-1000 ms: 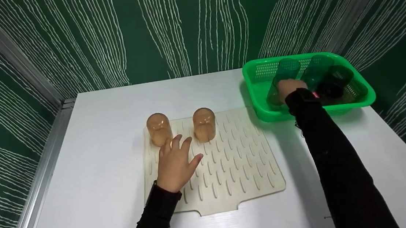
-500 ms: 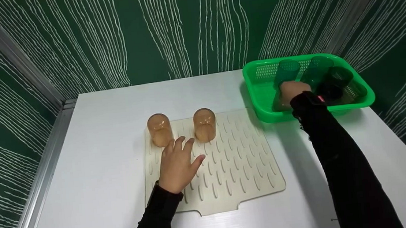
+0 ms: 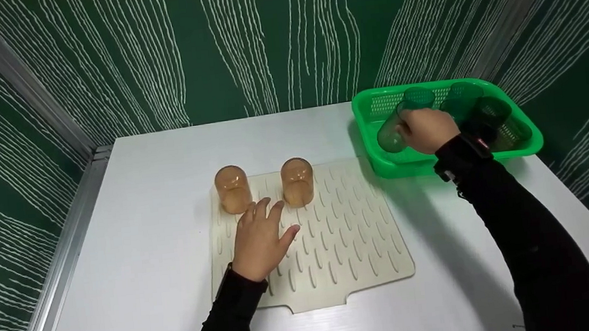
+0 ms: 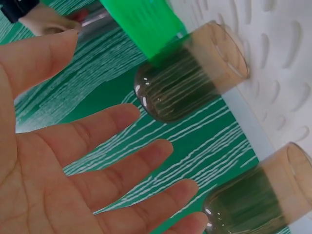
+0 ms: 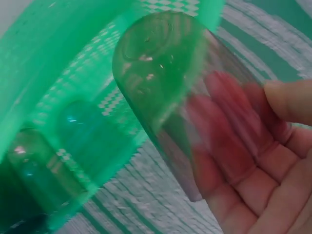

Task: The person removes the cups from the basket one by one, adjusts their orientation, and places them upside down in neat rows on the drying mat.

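In the head view my right hand [image 3: 430, 129] grips a transparent drinking glass [image 3: 391, 137], tilted over the near left part of the green basket [image 3: 407, 169]. The right wrist view shows the fingers wrapped around this glass [image 5: 156, 63], its rounded base pointing away from the palm. My left hand [image 3: 259, 248] is spread over the lower left of a cream ridged drying mat [image 3: 347, 283], holding nothing. Just beyond its fingertips, two amber glasses [image 3: 232, 189] stand upside down on the mat, spaced apart; the left wrist view shows one glass [image 4: 190, 73] past the index finger.
More glasses sit in the basket: two teal ones at the back, with a teal glass [image 3: 464, 94] on the right, and a dark glass [image 3: 490, 113] farther right. Around the mat runs the white table [image 3: 145, 226], and a green wall [image 3: 273, 39] with white streaks rises behind.
My right hand has drawn the glass up from low in the basket and tilted it, the wrist moving slightly right. My left hand stays almost still by the two amber glasses.
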Available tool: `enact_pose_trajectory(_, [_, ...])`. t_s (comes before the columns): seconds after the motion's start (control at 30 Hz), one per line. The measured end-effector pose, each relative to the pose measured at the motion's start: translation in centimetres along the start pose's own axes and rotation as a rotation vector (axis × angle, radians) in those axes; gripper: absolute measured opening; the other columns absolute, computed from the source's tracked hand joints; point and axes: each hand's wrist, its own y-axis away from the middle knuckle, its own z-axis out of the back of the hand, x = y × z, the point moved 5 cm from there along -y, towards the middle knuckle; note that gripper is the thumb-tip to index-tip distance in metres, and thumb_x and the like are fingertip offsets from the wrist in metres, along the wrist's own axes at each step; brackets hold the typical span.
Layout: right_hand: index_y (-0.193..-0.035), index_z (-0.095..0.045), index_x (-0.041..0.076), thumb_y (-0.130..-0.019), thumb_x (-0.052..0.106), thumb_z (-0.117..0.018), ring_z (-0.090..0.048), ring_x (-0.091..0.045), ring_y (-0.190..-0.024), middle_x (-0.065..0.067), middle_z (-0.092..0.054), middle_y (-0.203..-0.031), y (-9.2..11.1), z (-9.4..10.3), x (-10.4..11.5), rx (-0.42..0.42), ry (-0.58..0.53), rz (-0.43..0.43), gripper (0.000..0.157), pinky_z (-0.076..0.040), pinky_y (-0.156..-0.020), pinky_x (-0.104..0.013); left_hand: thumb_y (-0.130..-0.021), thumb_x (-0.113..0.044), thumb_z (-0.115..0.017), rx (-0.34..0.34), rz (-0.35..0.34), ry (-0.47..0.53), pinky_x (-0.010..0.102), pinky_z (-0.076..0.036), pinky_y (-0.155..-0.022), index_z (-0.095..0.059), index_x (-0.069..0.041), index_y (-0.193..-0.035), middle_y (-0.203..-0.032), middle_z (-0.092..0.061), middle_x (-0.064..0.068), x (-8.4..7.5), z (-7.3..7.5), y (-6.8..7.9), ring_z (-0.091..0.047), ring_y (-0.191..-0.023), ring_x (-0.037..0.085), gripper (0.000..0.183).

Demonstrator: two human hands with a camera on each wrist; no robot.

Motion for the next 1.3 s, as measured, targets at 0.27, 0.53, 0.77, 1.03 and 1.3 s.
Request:
enact_pose_trajectory(0.27, [-0.097, -0.06, 0.005, -0.102, 0.022, -0.052, -0.044, -0.019, -0.067, -0.009, -0.057, -0.078, 2.8, 0.7, 2.6, -0.193, -0.175, 0.148, 0.02, -0.031, -0.067, -0.035, -0.089, -0.046, -0.067, -0.009, 0.01, -0.007, 0.054, -0.042, -0.103, -0.061, -0.008, -0.13, -0.134, -0.056, 0.021, -0.1, 0.2, 0.0, -0.05, -0.128, 0.041, 0.056])
enact_pose_trajectory(0.53, [-0.095, -0.065, 0.002, -0.098, 0.012, -0.059, -0.063, -0.014, -0.08, -0.009, -0.07, -0.087, 5.4, -1.0, 4.1, -0.264, -0.469, 0.227, 0.012, -0.044, -0.073, -0.023, -0.089, -0.043, -0.068, -0.037, -0.029, -0.009, 0.053, -0.045, -0.1, -0.062, -0.006, -0.128, -0.131, -0.058, 0.021, -0.4, 0.0, 0.1, -0.052, -0.124, 0.04, 0.054])
enact_pose_trajectory(0.77, [-0.096, -0.066, 0.001, -0.094, 0.005, -0.062, -0.057, 0.001, -0.08, -0.009, -0.072, -0.088, 7.1, -3.7, 5.6, -0.306, -0.61, 0.228, 0.006, -0.041, -0.073, -0.015, -0.089, -0.042, -0.068, -0.111, -0.057, -0.008, 0.05, -0.049, -0.096, -0.063, -0.006, -0.126, -0.127, -0.061, 0.02, -0.6, 0.3, 0.1, -0.057, -0.12, 0.036, 0.051])
enact_pose_trajectory(1.03, [-0.095, -0.067, 0.002, -0.094, 0.004, -0.061, -0.068, -0.012, -0.087, -0.006, -0.073, -0.089, 7.9, -5.9, 7.6, -0.257, -0.723, 0.267, 0.006, -0.051, -0.079, -0.02, -0.092, -0.048, -0.062, -0.04, -0.033, 0.262, 0.047, -0.042, -0.107, -0.05, -0.004, -0.139, -0.139, -0.054, 0.016, -1.0, -0.1, -0.2, -0.051, -0.131, 0.032, 0.066])
enact_pose_trajectory(1.3, [-0.094, -0.068, 0.005, -0.094, 0.005, -0.062, -0.068, -0.015, -0.083, -0.007, -0.073, -0.087, 8.3, -6.0, 9.9, -0.223, -0.747, 0.355, 0.006, -0.053, -0.077, -0.023, -0.094, -0.051, -0.058, 0.037, 0.011, 0.594, 0.049, -0.028, -0.118, -0.028, -0.011, -0.154, -0.159, -0.03, 0.014, -1.5, -0.7, -0.4, -0.027, -0.148, 0.028, 0.078])
